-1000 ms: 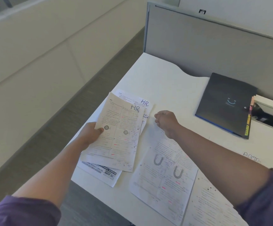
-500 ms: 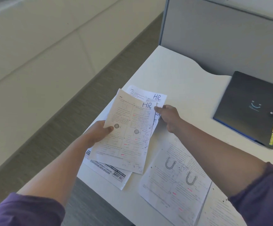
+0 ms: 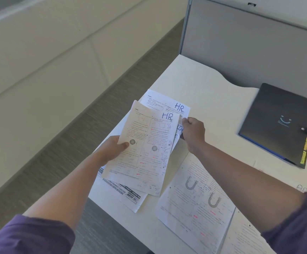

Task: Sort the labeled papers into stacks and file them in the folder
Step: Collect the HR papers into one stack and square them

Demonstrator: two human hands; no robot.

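An HR-marked sheet (image 3: 145,149) is held by its left edge in the left hand (image 3: 112,149), thumb on top, raised slightly over the surface (image 3: 204,92). A second HR sheet (image 3: 169,105) lies just beyond and beneath it, its long axis running away from the body. Its right edge is pinched by the curled right hand (image 3: 193,132), which is the nearer hand. The dark folder (image 3: 277,121) lies closed, well apart to the right. Aligning the two sheets is judged to be next.
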